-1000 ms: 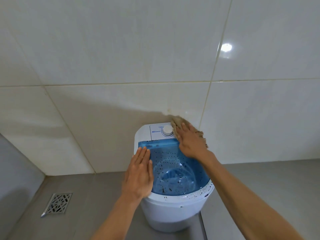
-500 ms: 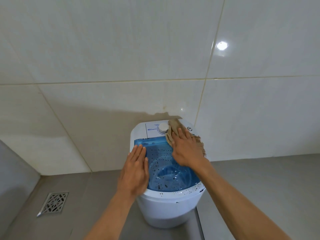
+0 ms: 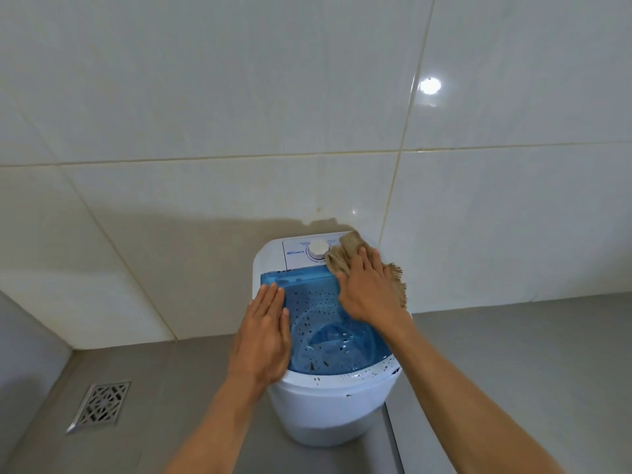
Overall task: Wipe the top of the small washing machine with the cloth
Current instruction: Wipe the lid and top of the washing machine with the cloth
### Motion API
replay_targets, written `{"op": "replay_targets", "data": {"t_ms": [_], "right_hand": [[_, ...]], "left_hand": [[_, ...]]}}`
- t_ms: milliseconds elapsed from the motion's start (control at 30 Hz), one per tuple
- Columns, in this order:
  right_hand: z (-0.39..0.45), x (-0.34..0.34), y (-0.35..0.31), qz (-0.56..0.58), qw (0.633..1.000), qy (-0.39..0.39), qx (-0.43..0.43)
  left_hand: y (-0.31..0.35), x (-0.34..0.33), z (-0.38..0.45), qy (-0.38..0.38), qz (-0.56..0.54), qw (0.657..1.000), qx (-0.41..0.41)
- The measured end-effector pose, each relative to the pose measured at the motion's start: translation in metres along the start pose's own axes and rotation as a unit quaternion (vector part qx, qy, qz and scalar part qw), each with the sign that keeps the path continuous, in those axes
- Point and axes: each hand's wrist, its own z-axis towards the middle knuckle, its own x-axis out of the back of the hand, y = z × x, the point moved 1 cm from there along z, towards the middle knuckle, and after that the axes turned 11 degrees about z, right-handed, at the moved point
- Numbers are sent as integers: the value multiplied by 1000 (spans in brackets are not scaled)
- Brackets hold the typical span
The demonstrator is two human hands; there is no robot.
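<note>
The right hand [image 3: 371, 291] is pressing the cloth [image 3: 345, 256] flat, fingers straight, onto the back right corner of the washer [image 3: 328, 401] top, just right of the dial [image 3: 318, 249]. The blue lid [image 3: 328, 323] is lying toward the person from the cloth, its long axis running front to back, so the unwiped, speckled stretch is sitting below and left of the dial. The left hand [image 3: 265, 333] is resting open on the lid's left edge, steadying it and covering that strip. The dial is standing in the way of a leftward sweep; a drain [image 3: 101, 405] is lying on the floor far left of the washer
</note>
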Motion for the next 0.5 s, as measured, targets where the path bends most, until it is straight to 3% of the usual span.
{"op": "replay_targets", "data": {"t_ms": [167, 367, 433, 500], "right_hand": [[35, 8, -10, 32, 999, 31, 4], [47, 11, 10, 5, 994, -6, 108], [50, 16, 18, 10, 989, 30, 145], [48, 15, 19, 21, 989, 78, 126]], "left_hand": [[1, 1, -2, 9, 6, 1000, -5], [-1, 0, -2, 5, 10, 1000, -5], [1, 0, -2, 5, 14, 1000, -7], [0, 0, -2, 6, 13, 1000, -7]]}}
